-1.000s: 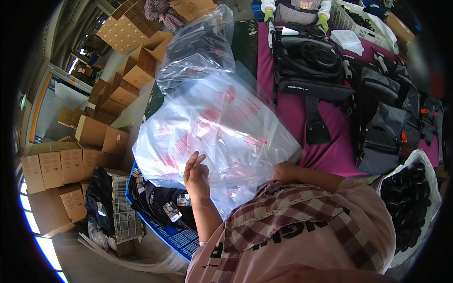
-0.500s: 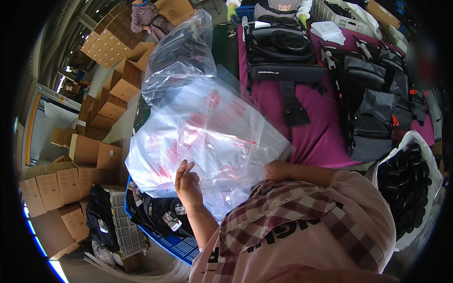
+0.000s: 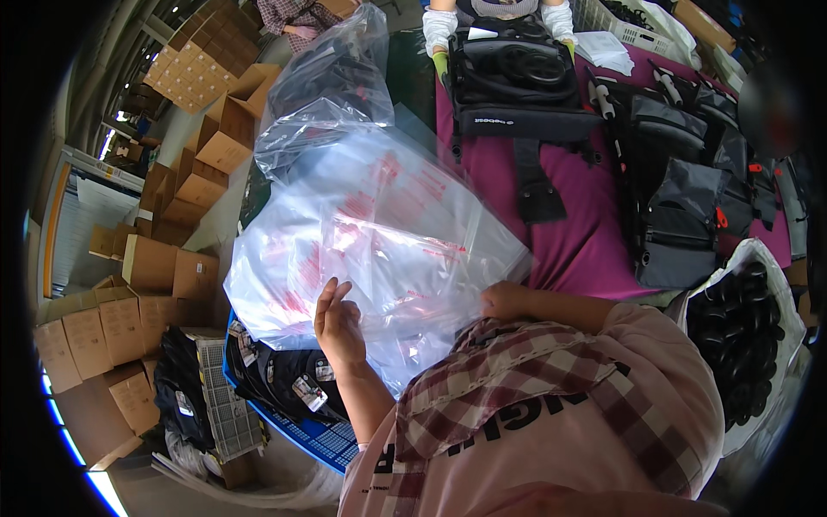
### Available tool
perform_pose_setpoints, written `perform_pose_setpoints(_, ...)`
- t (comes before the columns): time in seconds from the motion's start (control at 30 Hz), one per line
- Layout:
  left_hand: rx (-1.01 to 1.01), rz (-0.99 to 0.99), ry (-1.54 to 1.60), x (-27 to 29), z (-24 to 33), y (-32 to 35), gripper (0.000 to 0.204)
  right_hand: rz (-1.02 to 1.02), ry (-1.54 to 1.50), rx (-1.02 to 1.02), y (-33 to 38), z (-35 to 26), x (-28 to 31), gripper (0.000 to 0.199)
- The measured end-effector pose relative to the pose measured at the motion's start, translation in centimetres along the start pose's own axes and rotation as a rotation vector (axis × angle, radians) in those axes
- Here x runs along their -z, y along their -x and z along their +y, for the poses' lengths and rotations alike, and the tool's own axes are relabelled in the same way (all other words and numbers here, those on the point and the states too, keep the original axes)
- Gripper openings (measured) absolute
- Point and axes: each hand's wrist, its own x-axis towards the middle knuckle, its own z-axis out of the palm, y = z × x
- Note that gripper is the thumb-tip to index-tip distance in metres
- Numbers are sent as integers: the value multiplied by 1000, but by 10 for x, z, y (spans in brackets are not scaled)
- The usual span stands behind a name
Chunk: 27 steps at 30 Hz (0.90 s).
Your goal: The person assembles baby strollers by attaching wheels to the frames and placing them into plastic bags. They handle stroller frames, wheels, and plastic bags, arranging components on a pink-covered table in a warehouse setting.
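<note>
A stack of large clear plastic bags [image 3: 379,241] with red print is spread in front of me, its near edge by my waist. My right hand [image 3: 506,301] is closed on the bag's near right edge, the pinched film mostly hidden by the fingers. My left hand [image 3: 340,326] is raised over the near left part of the film, fingers half bent and apart, with nothing visible gripped. Beyond the stack stands a dark bulky item under a clear bag [image 3: 332,82]. To the right lies a folded black stroller [image 3: 521,86] on a purple cloth [image 3: 573,250].
Across the table, a person's gloved hands [image 3: 441,65] hold the folded stroller's sides. More folded strollers [image 3: 680,198] stand at right, beside a white sack [image 3: 797,319] of black wheels. Left are a blue basket [image 3: 336,448] of black fabric pieces and many cardboard boxes [image 3: 121,327].
The co-worker's hands have come down onto the stroller's sides. My left hand has shifted slightly up and left; my right hand stays at the bag's edge.
</note>
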Motion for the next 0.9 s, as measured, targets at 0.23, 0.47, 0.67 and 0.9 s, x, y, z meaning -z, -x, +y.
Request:
perform_pose_setpoints(0.23, 43, -50, -1, -4, 7, -19, 40, 5, -20, -35, -1, 1, 5, 32)
perform_pose_setpoints(0.47, -55, -126, -45, -73, 24, -80, 55, 114, -169, -93, 10, 16, 49, 31)
perform_pose_setpoints(0.67, -207, -181, -26, -194, 9, -157, 56, 87, -110, 50, 6, 102, 102, 37)
perform_pose_setpoints(0.9, -128, -253, -138, -318, -57, -244, 50, 123, -340, -153, 56, 204, 196, 35)
